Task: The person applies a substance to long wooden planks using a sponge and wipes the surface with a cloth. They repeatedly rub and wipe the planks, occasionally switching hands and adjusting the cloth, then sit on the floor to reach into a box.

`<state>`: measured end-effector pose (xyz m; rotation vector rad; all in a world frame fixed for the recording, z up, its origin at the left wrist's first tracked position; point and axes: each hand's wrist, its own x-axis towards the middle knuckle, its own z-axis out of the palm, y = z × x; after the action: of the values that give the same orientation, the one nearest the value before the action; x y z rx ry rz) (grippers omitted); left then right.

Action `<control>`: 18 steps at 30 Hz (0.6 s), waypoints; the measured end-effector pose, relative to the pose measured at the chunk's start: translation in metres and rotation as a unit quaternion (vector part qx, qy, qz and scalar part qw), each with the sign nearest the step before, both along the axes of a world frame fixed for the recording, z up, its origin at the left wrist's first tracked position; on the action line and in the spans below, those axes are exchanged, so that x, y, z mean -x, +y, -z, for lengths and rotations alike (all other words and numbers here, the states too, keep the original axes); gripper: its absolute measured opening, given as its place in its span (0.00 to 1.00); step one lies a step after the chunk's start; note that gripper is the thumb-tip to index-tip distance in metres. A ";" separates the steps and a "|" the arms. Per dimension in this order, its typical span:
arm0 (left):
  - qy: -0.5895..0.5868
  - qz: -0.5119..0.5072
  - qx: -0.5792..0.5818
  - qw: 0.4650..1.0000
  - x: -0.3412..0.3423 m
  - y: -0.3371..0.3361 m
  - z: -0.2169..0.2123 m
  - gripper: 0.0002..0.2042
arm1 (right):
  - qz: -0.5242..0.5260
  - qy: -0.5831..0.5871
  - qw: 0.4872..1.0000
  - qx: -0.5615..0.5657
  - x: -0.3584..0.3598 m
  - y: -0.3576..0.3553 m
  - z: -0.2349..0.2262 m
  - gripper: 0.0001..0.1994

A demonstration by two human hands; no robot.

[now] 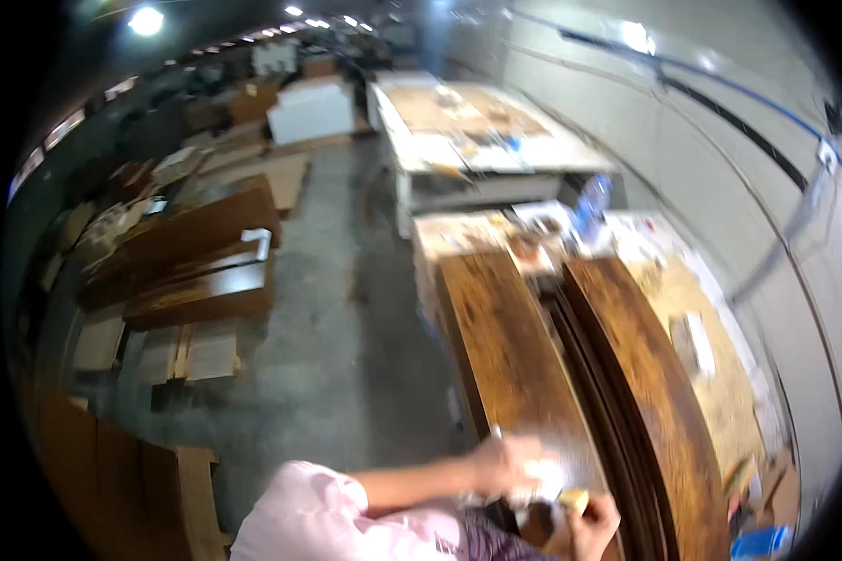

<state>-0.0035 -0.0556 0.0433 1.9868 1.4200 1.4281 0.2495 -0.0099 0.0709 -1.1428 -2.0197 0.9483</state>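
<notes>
A long brown wood-grain board (pixel 524 360) lies lengthwise on the bench in front of me. Over its near end is my left hand (pixel 510 466), its fingers smeared by motion. A thin pale tip (pixel 496 431) stands up beside that hand; whether the hand holds it I cannot make out. Close by on the right, my right hand (pixel 593 525) is closed on a small yellow block (pixel 573 500), which looks soft-edged and blurred. Light glares off the board between both hands.
Right of the board stand stacked dark boards (pixel 650 374). A clear bottle (pixel 591 201) and clutter sit at the bench's far end, a white block (pixel 692 344) on its right side. Beyond is a white table (pixel 496 131). More brown panels (pixel 196 252) lie left, across the grey floor.
</notes>
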 end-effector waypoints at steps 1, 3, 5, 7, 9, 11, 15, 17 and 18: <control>0.001 -0.036 0.071 0.997 0.005 0.013 -0.006 0.24 | 0.054 0.060 0.996 -0.037 -0.006 0.001 0.020 0.09; 0.070 -0.012 0.099 0.993 0.009 0.032 0.001 0.27 | 0.149 0.213 0.960 0.105 0.004 -0.011 0.018 0.04; 0.186 0.057 0.024 0.981 -0.018 0.041 0.042 0.27 | 0.227 0.299 0.911 0.169 -0.003 -0.017 0.044 0.05; 0.328 0.173 0.086 0.925 -0.017 0.044 0.048 0.27 | 0.274 0.296 0.905 0.135 -0.005 -0.024 0.059 0.03; 0.298 0.166 0.053 0.939 0.011 0.061 0.057 0.25 | 0.300 0.338 0.885 0.108 -0.011 -0.033 0.077 0.03; 0.275 0.073 0.015 0.958 0.064 0.079 0.071 0.22 | 0.347 0.364 0.855 0.126 -0.001 -0.049 0.075 0.03; 0.052 -0.177 0.226 0.956 0.175 0.125 0.031 0.15 | 0.358 0.295 0.886 0.011 -0.022 -0.051 0.124 0.04; 0.241 -0.296 0.148 0.912 0.247 0.125 0.052 0.14 | 0.353 0.290 0.889 0.049 -0.017 -0.053 0.117 0.05; 0.249 -0.309 0.135 0.908 0.238 0.127 0.046 0.13 | 0.348 0.283 0.893 0.031 -0.016 -0.051 0.115 0.05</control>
<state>-0.2417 0.0716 -0.0024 1.8732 2.4889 0.8445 0.2655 -0.0609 -0.0439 -1.2968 -1.0010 0.8290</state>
